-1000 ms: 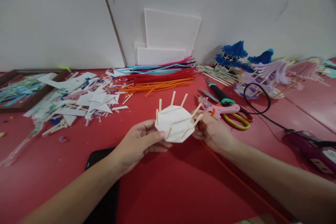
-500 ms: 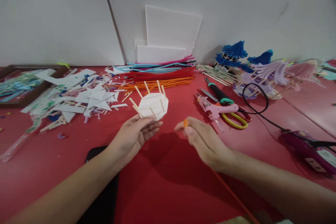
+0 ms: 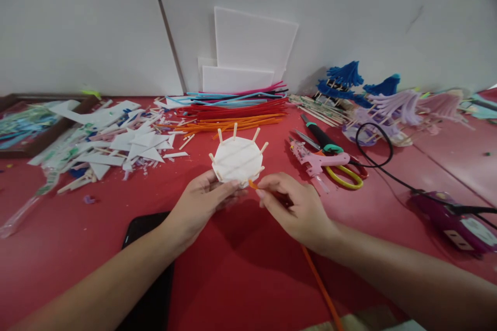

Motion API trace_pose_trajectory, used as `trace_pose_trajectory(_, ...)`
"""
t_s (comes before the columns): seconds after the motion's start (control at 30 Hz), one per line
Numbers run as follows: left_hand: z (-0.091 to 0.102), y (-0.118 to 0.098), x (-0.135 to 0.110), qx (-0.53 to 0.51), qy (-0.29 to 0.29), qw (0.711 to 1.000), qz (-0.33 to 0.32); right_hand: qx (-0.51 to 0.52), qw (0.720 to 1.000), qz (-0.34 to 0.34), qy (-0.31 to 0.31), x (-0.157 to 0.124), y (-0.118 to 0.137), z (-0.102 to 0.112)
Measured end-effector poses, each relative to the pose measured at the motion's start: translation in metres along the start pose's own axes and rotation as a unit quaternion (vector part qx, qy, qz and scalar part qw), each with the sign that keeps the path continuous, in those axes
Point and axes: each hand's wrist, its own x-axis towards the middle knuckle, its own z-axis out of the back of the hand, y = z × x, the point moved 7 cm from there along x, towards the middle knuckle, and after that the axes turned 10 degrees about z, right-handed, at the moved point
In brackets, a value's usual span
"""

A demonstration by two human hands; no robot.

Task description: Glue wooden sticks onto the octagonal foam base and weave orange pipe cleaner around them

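My left hand [image 3: 212, 194] pinches the near edge of a white eight-sided board [image 3: 237, 158] with thin wooden sticks [image 3: 256, 134] standing around its rim. It is held above the red table. In my right hand [image 3: 293, 201] is an orange pipe cleaner [image 3: 320, 282], pinched between thumb and forefinger close to its end. That end lies at the board's near right edge, beside the left fingertips; whether it touches a stick I cannot tell. The long rest of the pipe cleaner runs under the right palm toward the front of the table.
Pipe cleaners [image 3: 236, 108] lie in coloured rows at the back. White board scraps [image 3: 143, 142] are heaped left. A pink glue gun [image 3: 322, 161], yellow-handled scissors [image 3: 345, 178] and a corded power strip [image 3: 454, 220] sit right. A black phone [image 3: 149, 295] lies under my left forearm.
The board has been tipped and turned more toward me and shifted slightly right. My right hand has moved left, bringing the pipe cleaner's end to the board's edge.
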Motion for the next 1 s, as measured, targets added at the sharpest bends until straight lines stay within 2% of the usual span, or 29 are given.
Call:
trace_pose_trajectory(0.1, 0.002, 0.001, 0.0, 0.015, -0.017, 1.0, 0.002, -0.146, 0.979, 0.144, -0.018, 0.0, 0.019, 0.01)
trace_pose_trajectory(0.17, 0.002, 0.0, 0.001, 0.024, -0.017, 1.0, -0.008, -0.216, 0.958, 0.19, -0.014, -0.001, 0.024, 0.011)
trace_pose_trajectory(0.3, -0.005, 0.0, -0.001, 0.034, 0.037, 0.998, -0.026, -0.29, 0.939, 0.185, 0.003, 0.001, 0.023, 0.008)
trace_pose_trajectory(0.4, -0.011, 0.003, -0.003, 0.043, 0.077, 0.996, -0.014, -0.304, 0.927, 0.217, 0.022, 0.001, 0.028, 0.002)
trace_pose_trajectory(0.67, -0.007, 0.006, -0.003, 0.015, 0.05, 0.998, 0.031, -0.274, 0.921, 0.27, 0.055, 0.002, 0.03, 0.001)
trace_pose_trajectory(1.0, -0.01, 0.006, -0.004, 0.079, 0.088, 0.992, 0.037, -0.24, 0.936, 0.245, 0.079, 0.002, 0.023, 0.001)
